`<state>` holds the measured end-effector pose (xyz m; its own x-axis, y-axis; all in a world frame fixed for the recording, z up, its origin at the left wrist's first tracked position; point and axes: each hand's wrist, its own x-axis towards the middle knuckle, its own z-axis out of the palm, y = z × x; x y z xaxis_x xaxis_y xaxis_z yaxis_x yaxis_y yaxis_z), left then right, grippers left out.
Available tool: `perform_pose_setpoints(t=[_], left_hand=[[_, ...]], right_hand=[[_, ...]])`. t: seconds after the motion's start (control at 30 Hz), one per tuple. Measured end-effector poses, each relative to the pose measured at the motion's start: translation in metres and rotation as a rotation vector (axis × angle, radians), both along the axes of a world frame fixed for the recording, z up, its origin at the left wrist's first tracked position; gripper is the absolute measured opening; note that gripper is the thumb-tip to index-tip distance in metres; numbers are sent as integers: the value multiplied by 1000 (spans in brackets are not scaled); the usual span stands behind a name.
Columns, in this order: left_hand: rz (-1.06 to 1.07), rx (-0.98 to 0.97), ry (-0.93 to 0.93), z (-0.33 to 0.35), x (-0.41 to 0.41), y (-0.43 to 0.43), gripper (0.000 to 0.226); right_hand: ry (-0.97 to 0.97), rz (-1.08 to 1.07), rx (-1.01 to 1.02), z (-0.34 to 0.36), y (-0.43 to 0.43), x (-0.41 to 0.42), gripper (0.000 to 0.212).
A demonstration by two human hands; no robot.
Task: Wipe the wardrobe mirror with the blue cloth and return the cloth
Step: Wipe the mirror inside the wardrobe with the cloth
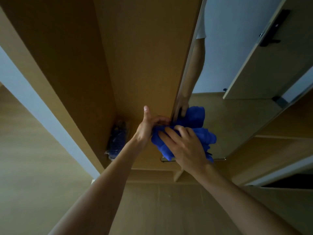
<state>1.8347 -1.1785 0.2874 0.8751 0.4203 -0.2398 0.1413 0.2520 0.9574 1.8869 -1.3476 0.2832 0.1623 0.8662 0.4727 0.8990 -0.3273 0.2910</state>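
The cloth is bunched against the lower left edge of the mirror, held between both hands. The left hand pinches the cloth's near corner with curled fingers, thumb pointing up along the wardrobe panel. The right hand lies flat on top of the cloth, fingers spread and pressing it. The glass reflects an arm and the blue bundle. Inside the wardrobe, left of the hands, sits a clear bag of something blue
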Motion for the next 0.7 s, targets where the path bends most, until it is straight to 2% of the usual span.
perform_pose_setpoints(t=[0.1,0.17,0.27,0.4,0.47,0.7], left_hand=[[-4,0,-5,-2,0,-3,94],[9,26,-1,-2,-2,-4,92],[35,43,16,0,-3,-6,87],[87,-1,-10,-4,-6,-9,68],[59,6,-29,-7,-6,-12,70],[67,22,50,-33,-4,-6,76]], right_hand=[[79,-19,-92,-7,1,-1,49],[108,-21,-80,-2,1,-3,44],[107,-11,22,19,-1,-8,41],[25,-30,216,60,2,-5,53],[-2,-25,271,68,3,-3,54],[-43,-24,180,7,-1,-1,44]])
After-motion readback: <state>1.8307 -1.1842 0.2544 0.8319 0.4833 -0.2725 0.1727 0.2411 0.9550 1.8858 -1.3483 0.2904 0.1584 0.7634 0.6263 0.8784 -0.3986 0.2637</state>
